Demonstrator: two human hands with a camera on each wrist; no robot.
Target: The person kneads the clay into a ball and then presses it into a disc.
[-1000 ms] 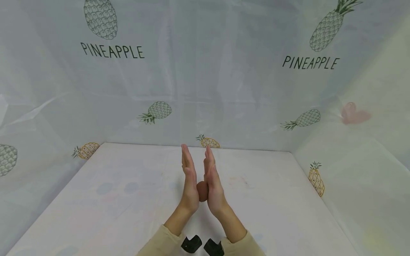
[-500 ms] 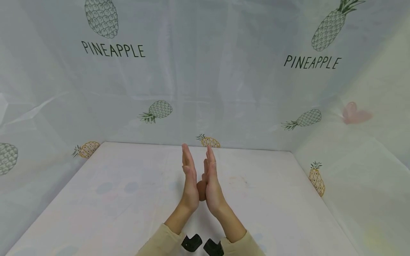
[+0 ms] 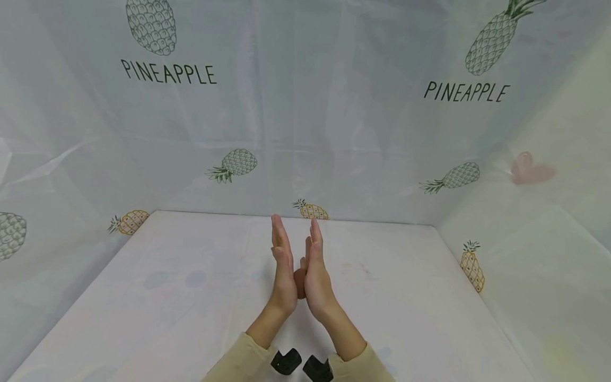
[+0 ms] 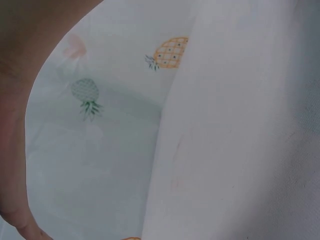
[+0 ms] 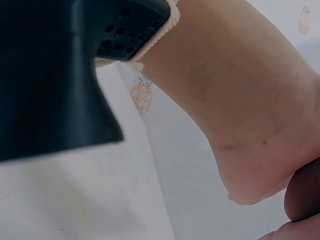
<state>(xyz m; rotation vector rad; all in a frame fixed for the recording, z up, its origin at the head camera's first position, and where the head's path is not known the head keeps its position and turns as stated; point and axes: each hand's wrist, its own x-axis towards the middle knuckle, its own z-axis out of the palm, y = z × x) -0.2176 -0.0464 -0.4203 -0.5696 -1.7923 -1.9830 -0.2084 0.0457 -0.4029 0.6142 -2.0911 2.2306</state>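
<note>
Surfaces: mostly thin plastic sheeting.
Printed sheet (image 3: 334,116) looks slightly glossy, creased; table cover (image 3: 191,297) matt, smooth. Brown lump (image 3: 299,277) between palms: matt, clay-like. Sleeves (image 3: 238,363) soft beige cloth.

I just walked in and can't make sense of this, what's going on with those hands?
A person holds a small brown lump pressed between the flat palms of the left hand and the right hand, fingers straight and pointing away from the body. The hands are raised above a white table with pineapple-print sheets around it. What the lump is made of cannot be told.
</note>
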